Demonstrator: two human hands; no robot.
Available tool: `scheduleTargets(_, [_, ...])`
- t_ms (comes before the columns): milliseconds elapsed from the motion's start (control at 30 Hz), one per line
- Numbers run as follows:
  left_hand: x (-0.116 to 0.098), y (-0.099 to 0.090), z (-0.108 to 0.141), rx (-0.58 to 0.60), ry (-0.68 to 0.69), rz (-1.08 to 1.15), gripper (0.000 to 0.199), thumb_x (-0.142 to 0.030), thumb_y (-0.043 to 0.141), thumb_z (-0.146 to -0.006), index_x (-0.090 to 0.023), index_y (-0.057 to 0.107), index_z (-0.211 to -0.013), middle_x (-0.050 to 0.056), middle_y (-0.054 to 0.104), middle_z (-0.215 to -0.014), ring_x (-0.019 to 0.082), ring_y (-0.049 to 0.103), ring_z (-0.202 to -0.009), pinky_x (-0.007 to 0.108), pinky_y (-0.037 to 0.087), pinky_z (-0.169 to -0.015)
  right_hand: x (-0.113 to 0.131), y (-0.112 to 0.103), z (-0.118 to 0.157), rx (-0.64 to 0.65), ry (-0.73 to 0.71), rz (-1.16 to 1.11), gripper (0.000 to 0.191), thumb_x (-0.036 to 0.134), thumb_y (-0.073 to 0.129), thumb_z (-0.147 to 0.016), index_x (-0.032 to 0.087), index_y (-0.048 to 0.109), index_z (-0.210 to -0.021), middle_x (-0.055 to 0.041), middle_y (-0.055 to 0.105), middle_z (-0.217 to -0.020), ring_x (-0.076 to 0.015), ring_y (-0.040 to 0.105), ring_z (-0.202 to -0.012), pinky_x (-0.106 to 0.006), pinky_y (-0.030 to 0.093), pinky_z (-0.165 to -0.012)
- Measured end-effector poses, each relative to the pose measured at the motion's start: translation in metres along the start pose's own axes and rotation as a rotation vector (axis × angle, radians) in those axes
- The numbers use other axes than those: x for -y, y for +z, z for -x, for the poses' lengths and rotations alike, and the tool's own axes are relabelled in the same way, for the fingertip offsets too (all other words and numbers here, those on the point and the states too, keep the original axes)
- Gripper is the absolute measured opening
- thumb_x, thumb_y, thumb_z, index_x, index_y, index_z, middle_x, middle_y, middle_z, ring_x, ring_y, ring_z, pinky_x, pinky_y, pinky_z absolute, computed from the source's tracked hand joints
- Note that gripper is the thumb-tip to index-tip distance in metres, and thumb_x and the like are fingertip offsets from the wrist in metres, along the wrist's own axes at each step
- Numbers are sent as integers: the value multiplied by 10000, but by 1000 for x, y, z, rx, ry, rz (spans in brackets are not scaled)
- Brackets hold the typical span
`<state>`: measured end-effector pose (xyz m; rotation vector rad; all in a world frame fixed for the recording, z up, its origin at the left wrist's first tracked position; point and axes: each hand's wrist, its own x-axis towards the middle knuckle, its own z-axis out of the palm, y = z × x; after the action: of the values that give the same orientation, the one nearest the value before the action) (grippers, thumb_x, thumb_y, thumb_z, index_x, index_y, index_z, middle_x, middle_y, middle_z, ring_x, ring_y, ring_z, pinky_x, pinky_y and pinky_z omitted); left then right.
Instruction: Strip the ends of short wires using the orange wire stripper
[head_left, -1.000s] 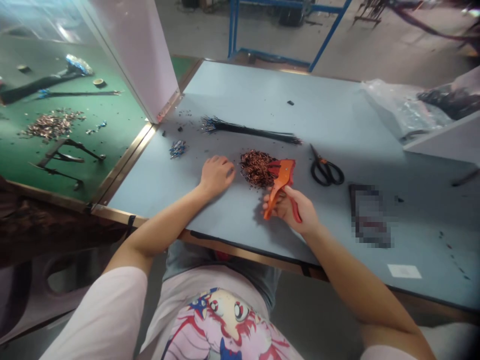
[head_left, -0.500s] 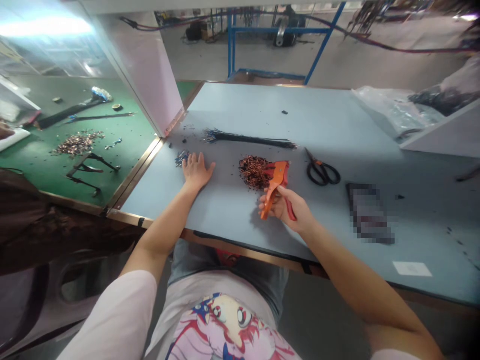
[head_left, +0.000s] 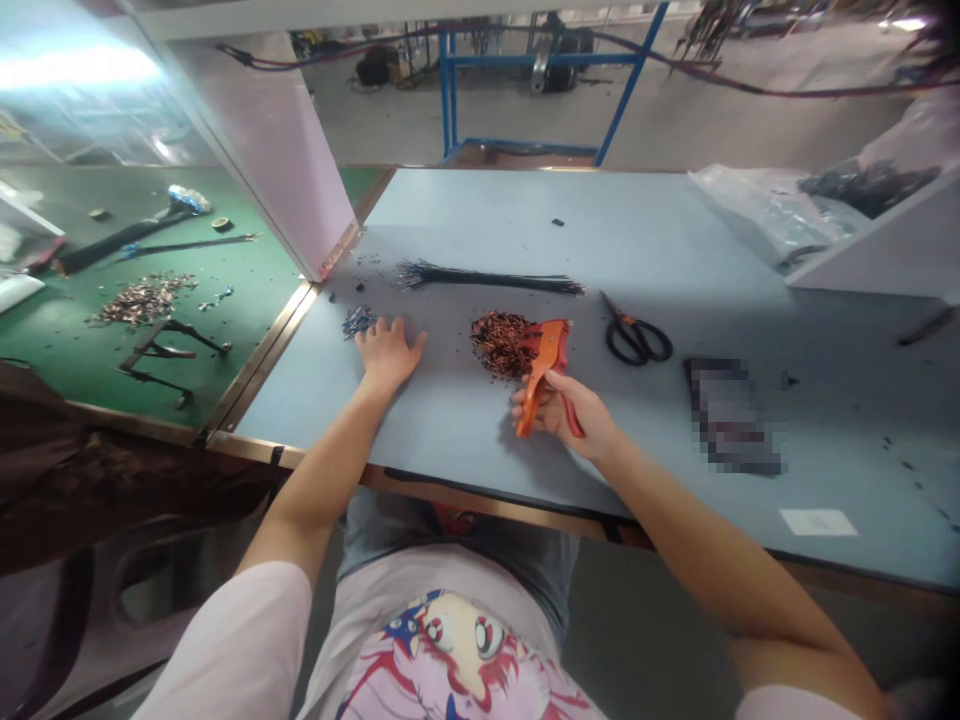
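Pale blue-grey worktop (head_left: 480,215) fills the middle of the view, running out from the person's lap towards 12 o'clock. Beyond it, at 12 o'clock, a blue metal frame (head_left: 495,60) stands on a grey factory floor (head_left: 375,110). At 10 o'clock a tall white panel (head_left: 262,150) rises at the worktop's far-left corner, and past it lies a green-topped bench (head_left: 67,350) scattered with copper scraps and dark tools. At 2 o'clock a clear plastic bag (head_left: 765,215) sits against a white shelf (head_left: 862,270).

On the worktop, a pixelated, unreadable patch (head_left: 731,415) lies at 3 o'clock from the right hand (head_left: 555,410). That hand's grip is closed firmly around the handles of an orange-and-red wire stripper (head_left: 536,375), which stands tilted with its head pointing towards 12 o'clock. The head sits just beside the right edge of a heap of copper-coloured wire scraps (head_left: 499,343), which lies at 11 o'clock from the grip. Black-handled scissors (head_left: 636,340) rest at 2 o'clock from the stripper, well clear of it.

The left hand (head_left: 388,355) lies flat on the worktop, its grip wide open and fingers spread. Just beyond its fingers, at 10 o'clock, is a small cluster of blue-tipped wire pieces (head_left: 358,321). A long bundle of thin black wires (head_left: 487,282) lies across the worktop at 12 o'clock from the heap.
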<state>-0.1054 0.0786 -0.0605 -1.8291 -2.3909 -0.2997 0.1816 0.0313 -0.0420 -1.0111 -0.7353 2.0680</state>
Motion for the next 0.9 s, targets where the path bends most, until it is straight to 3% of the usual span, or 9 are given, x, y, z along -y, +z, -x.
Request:
scheduleTargets(200, [3,-6,-5,-142,76,82,508,-506,437,-882,-164,604,-1219,159,539,-1334,345,474,-1233,475,329,-1051,5,-4,-3,-35,-50,-36,180,321,484,-904,176,589,-920,-73,721,-782,-224,703,-661,-402,586,-638])
scheduleTargets(467, [-25,17,14,105,254,104,600,-527,390,-905,-169,471,-1379,136,391,-1495,331,328,-1391,490,287,-1122,1,-10,-18,-236,-177,-315,167,283,443,-893,187,565,-830,-53,702,-708,-221,698,-659,-373,584,-593])
scheduleTargets(633, [-24,17,11,97,288,54,578,-509,382,-910,-154,509,-1348,143,419,-1474,333,370,-1366,487,323,-1103,2,-16,-26,-315,-214,-417,134,271,451,-870,202,519,-777,-35,691,-691,-212,698,-662,-363,584,-597])
scheduleTargets(900, [-24,15,10,58,312,10,555,-516,378,-902,-168,541,-1301,143,468,-1429,355,426,-1305,513,375,-1050,3,-13,-26,-332,-200,-428,149,243,411,-892,186,519,-806,-45,673,-665,-216,681,-600,-392,585,-570])
